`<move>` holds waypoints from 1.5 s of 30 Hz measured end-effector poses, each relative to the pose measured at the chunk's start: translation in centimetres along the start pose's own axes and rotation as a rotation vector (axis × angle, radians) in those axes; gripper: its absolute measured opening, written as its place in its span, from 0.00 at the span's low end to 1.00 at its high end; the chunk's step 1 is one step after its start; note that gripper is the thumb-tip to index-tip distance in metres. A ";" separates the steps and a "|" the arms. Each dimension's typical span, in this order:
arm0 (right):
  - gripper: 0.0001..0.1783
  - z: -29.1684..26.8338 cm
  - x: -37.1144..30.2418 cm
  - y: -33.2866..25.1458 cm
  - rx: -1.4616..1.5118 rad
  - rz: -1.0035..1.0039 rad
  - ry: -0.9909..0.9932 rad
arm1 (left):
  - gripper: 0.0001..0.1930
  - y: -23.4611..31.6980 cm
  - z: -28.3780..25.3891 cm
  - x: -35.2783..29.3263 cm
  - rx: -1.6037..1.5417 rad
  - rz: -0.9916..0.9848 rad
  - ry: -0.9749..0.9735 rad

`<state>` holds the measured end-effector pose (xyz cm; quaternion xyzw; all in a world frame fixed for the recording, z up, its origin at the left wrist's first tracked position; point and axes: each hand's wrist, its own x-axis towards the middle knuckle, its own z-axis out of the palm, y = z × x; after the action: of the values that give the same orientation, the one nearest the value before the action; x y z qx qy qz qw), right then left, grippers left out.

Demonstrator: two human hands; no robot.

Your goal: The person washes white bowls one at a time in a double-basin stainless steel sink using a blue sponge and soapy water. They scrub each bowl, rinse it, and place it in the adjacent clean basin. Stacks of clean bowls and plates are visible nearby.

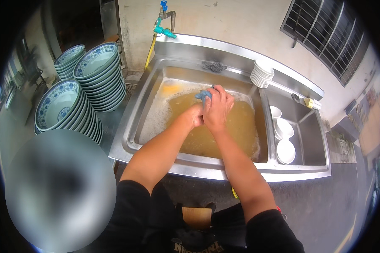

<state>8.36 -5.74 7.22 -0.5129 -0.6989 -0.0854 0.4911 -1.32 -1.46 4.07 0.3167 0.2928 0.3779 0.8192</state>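
Note:
Over the murky, foamy water of the large steel sink basin [129, 143], my hands are pressed together. My right hand [218, 105] is closed with its fingers bent, and a blue-grey cloth [203, 95] pokes out beside them. My left hand [196, 114] meets it from the left and below. Its fingers are hidden behind the right hand and the cloth, so their grip does not show. Whether anything else sits between the hands I cannot make out.
Tall stacks of blue-patterned bowls [57, 105] stand left of the sink. Small white dishes [262, 74] are stacked on the rear rim, near a dark scouring pad [214, 66]. White bowls [286, 152] lie in the smaller basin; a brush [311, 103] rests behind it. A teal tap [164, 31] overhangs the back.

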 end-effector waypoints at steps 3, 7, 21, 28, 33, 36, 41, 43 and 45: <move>0.13 -0.3 1.2 0.1 -0.036 -0.035 0.133 | 0.13 -0.1 -2.8 1.5 0.065 -0.036 0.003; 0.12 -1.3 2.4 3.2 0.743 0.480 -0.049 | 0.12 -0.7 -2.8 2.0 0.129 -0.076 0.006; 0.23 -1.2 2.4 3.2 1.146 0.811 -0.147 | 0.09 -0.6 -2.8 1.2 -0.523 0.000 -0.124; 0.19 -2.4 2.3 3.8 1.187 0.644 -0.313 | 0.06 -0.4 -3.7 0.6 -0.549 -0.029 -0.036; 0.12 -1.3 1.8 5.0 0.990 0.729 -0.294 | 0.06 0.8 -3.7 0.5 -0.328 -0.008 -0.038; 0.12 0.4 0.2 8.0 0.395 0.526 -0.360 | 0.11 1.1 -1.5 1.0 -0.093 0.151 0.139; 0.20 1.2 -3.5 8.5 -0.262 -0.003 -0.757 | 0.20 1.8 -0.2 -0.5 0.308 0.307 0.508; 0.24 1.4 -3.0 8.3 -0.199 0.122 -1.093 | 0.21 1.6 -0.7 -0.3 0.484 0.398 0.607; 0.26 1.2 -2.3 8.2 -0.131 0.229 -1.239 | 0.22 1.4 -0.9 -0.3 0.782 0.374 0.704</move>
<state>14.19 -2.67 1.67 -0.5677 -0.7875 0.2377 -0.0309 -2.73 -0.75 4.61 0.4983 0.6059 0.4630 0.4126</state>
